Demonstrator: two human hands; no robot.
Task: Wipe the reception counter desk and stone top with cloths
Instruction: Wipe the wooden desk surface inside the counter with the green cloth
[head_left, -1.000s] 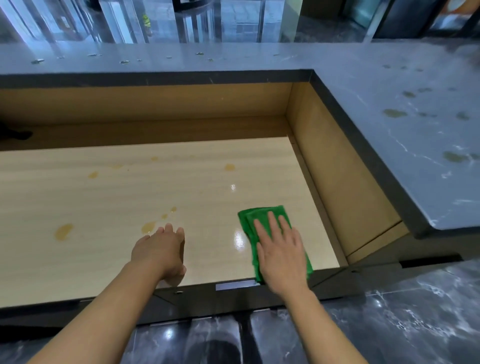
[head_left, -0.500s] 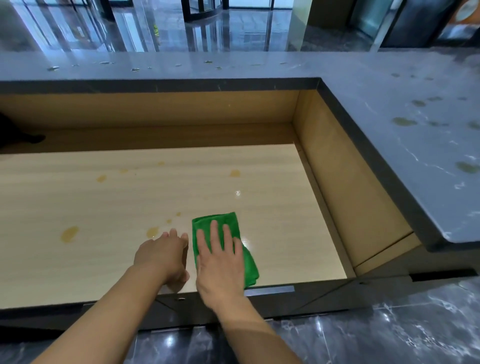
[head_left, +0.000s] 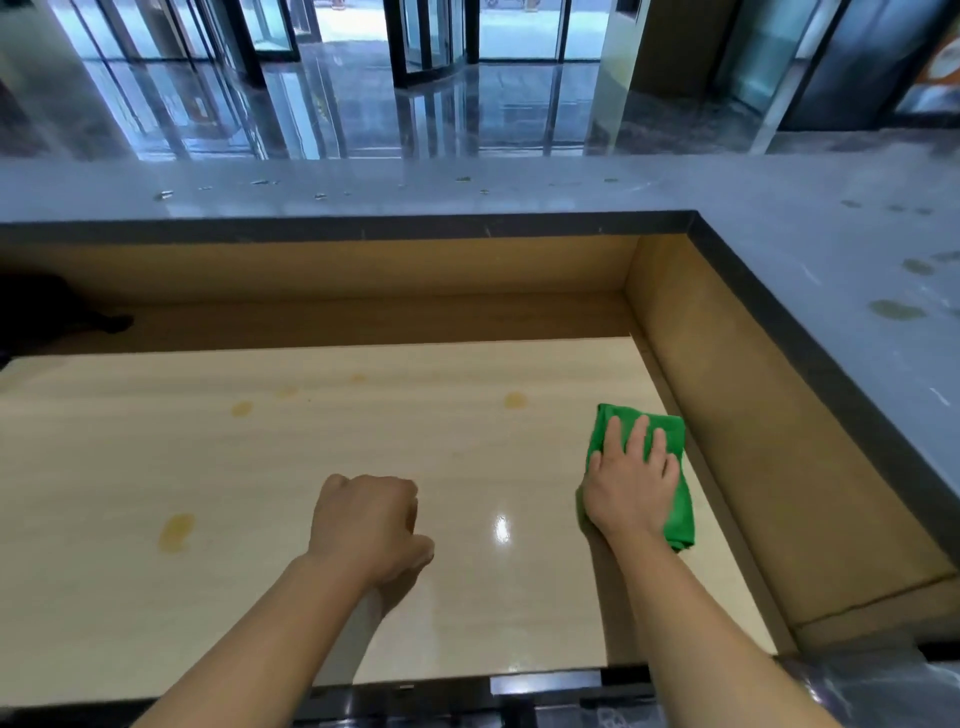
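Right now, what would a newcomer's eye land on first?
The bright green cloth, pressed flat under the right hand at the right end of the pale wooden desk, close to its side wall. Next, the yellowish stains on the desk, the largest left of the curled left hand. Dull spots also mark the grey stone top on the right.

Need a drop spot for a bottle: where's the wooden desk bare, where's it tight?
Widest bare stretch: desk left of the left hand, marked only by stains. A narrower lane runs between the two hands toward the back panel. Tight: the right hand presses the cloth close beside the right side panel.
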